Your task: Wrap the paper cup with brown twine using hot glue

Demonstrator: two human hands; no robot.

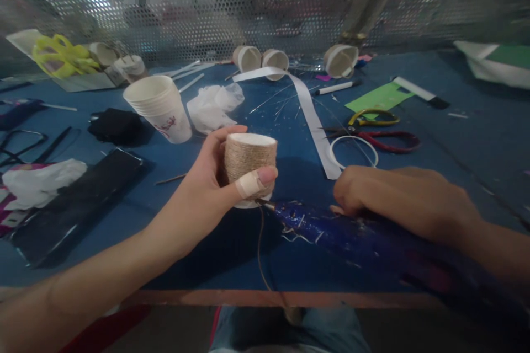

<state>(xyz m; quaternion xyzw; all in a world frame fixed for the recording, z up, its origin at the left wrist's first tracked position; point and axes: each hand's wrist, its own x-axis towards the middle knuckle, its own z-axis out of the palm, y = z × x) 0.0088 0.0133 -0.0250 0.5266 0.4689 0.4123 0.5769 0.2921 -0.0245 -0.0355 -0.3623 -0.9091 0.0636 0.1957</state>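
Left hand (211, 179) around twine-wrapped cup (250, 155), right hand (401, 193) apart with glue gun (331, 231)

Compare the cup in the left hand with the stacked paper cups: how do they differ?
The held cup is mostly wrapped in brown twine; the paper cups are white with reddish print. The held cup is gripped by the left hand; the paper cups sit on the table. Both look pale inside.

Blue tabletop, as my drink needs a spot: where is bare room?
Right of the red-handled tool, beyond the right hand; also between the left forearm, trailing twine and front edge. Crowded: the left side, around the stacked cups.
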